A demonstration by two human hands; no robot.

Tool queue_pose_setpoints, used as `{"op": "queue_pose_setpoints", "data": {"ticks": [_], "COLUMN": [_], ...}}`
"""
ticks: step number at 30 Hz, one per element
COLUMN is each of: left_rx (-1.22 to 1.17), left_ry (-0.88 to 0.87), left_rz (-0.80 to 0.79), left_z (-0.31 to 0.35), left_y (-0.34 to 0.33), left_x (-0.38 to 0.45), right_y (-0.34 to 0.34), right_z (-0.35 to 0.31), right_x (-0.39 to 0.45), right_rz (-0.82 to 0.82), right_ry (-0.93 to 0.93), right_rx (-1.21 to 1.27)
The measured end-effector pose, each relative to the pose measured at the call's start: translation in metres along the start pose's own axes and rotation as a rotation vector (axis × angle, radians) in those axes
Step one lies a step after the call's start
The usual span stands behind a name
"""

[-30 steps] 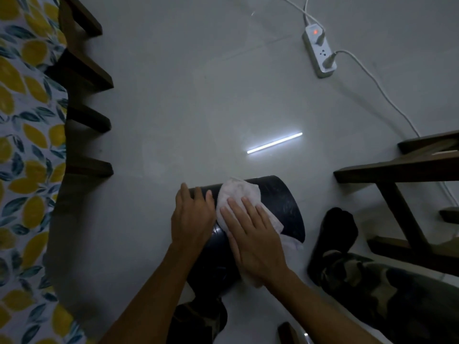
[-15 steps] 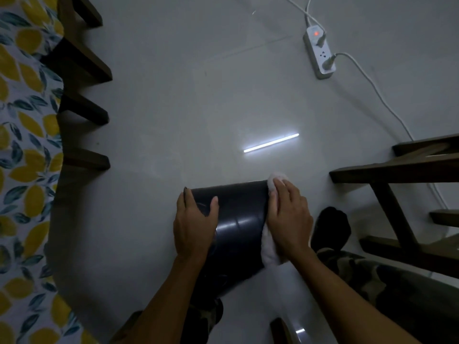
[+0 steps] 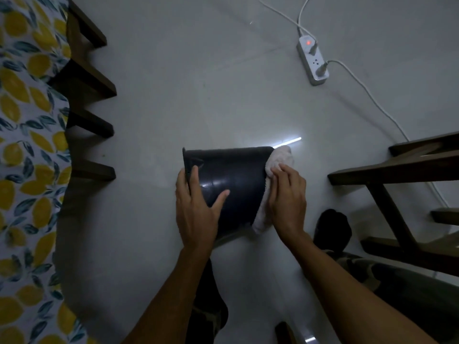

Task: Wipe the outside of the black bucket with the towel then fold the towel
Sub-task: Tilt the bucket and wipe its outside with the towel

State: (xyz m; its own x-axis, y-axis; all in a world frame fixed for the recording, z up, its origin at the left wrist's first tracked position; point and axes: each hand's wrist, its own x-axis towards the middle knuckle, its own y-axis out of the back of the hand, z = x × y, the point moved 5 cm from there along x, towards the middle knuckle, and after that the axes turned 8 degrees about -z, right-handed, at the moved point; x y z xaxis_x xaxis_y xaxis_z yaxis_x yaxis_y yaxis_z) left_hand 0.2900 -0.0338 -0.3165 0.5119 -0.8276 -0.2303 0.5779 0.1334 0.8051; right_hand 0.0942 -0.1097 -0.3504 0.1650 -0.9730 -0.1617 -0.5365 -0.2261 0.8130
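On floor (image 3: 198,95), left hand (image 3: 196,209) grips glossy tapered black bucket (image 3: 236,175); right hand (image 3: 288,202), flat, presses fluffy towel (image 3: 280,157).

one bucket (image 3: 231,184), one towel (image 3: 280,157), one power strip (image 3: 313,63)

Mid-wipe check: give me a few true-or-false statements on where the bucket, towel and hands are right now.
The black plastic bucket lies on its side. True.
The right hand presses the white towel against the bucket's rim end. False: against its base end.
The left hand holds the bucket near its rim. True.
The white power strip shows no light. False: a red light glows.
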Motion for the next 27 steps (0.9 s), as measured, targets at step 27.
{"op": "queue_pose_setpoints", "data": {"ticks": [27], "left_rx": [0.757], "left_ry": [-0.082], "left_rz": [-0.5], "left_z": [0.006], "left_y": [-0.038], "left_x": [-0.057], "right_y": [-0.055], "right_z": [-0.014], "right_x": [0.051], "right_rz": [-0.468], "right_ry": [0.129], "right_rx": [-0.405]}}
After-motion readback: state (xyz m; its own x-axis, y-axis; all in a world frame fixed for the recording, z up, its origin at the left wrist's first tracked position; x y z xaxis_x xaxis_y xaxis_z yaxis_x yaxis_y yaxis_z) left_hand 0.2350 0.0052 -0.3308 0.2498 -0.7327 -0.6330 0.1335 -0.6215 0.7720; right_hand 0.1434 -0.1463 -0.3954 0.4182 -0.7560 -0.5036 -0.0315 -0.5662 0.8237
